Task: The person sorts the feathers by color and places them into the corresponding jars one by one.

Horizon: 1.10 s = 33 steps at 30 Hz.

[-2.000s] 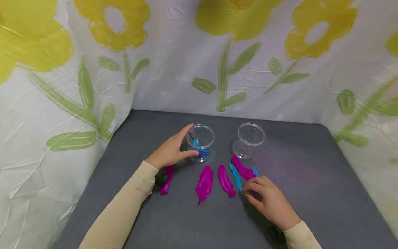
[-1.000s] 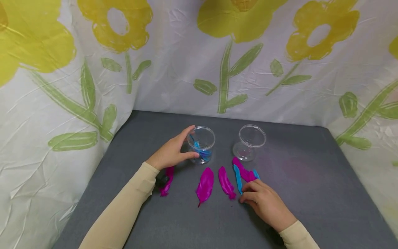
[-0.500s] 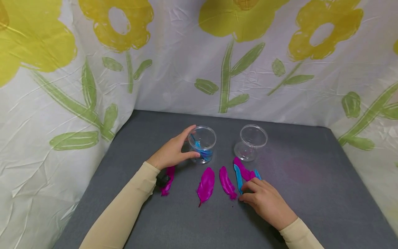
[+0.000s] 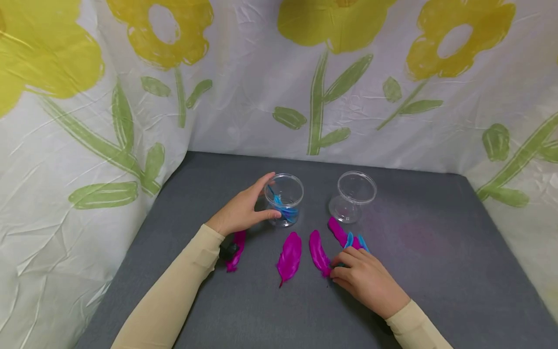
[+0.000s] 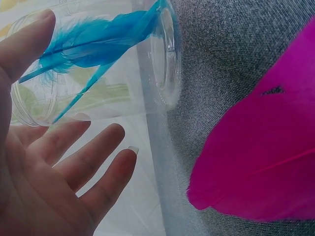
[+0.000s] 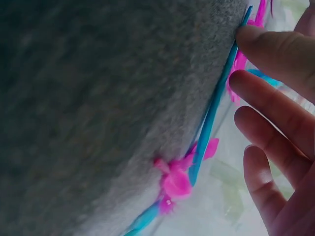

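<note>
My left hand (image 4: 241, 208) grips a clear cup (image 4: 301, 195), thumb on the near side and a finger at the far rim. Blue feathers (image 5: 98, 42) lie inside the cup. My right hand (image 4: 370, 278) is low over the grey table, its thumb and fingertips pinching the quill end of a slim blue feather (image 6: 211, 115). The feather's rounded end (image 4: 349, 239) points away beyond the fingers, over a magenta feather (image 4: 337, 230). Another blue feather (image 4: 363, 243) lies just to its right. A curved magenta feather (image 4: 319, 253) is beside the right fingertips.
A second clear cup (image 4: 346, 212) stands behind the right-hand feathers. A broad magenta feather (image 4: 289, 257) lies mid-table, and another magenta feather (image 4: 239, 245) is partly hidden by the left wrist. A white sheet (image 4: 244, 126) with painted flowers hangs behind the table.
My right hand has pinched the blue feather and shifted slightly left; the feather's far end has swung right, onto the magenta one. My left hand stays on the cup.
</note>
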{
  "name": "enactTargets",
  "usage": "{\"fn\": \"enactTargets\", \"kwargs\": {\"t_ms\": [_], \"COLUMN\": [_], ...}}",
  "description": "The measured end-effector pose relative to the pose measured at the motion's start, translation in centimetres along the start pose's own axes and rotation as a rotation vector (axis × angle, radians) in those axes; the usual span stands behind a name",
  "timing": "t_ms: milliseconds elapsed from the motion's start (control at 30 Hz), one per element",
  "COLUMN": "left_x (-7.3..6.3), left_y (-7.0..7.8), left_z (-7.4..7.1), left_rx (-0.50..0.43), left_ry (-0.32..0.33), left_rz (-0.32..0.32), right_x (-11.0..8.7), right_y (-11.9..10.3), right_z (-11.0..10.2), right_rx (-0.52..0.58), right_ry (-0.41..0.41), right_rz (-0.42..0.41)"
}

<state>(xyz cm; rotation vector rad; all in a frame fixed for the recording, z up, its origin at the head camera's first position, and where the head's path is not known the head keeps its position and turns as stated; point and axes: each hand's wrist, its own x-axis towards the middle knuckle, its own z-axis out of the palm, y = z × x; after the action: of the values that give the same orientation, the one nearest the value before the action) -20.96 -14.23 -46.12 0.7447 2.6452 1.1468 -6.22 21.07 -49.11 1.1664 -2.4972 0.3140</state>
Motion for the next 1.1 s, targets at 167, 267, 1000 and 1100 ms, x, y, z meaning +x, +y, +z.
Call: {"fn": "enactTargets", "kwargs": {"t_ms": [167, 267, 1000, 1100], "left_x": [0.1, 0.2, 0.2, 0.1], "left_y": [0.1, 0.2, -0.2, -0.3], "left_z": [-0.1, -0.2, 0.0, 0.0], "left_rx": [0.002, -0.005, 0.006, 0.005], "left_ry": [-0.005, -0.005, -0.001, 0.000], "left_rz": [0.007, 0.008, -0.001, -0.002], "right_x": [0.5, 0.9, 1.8, 2.2], "right_y": [-0.1, 0.0, 0.1, 0.4], "right_z": [0.0, 0.0, 0.0, -0.4], "right_rx": [-0.024, -0.034, -0.024, 0.017], "right_ry": [-0.029, -0.055, -0.012, 0.052], "right_rz": [-0.021, -0.025, -0.007, 0.008]}}
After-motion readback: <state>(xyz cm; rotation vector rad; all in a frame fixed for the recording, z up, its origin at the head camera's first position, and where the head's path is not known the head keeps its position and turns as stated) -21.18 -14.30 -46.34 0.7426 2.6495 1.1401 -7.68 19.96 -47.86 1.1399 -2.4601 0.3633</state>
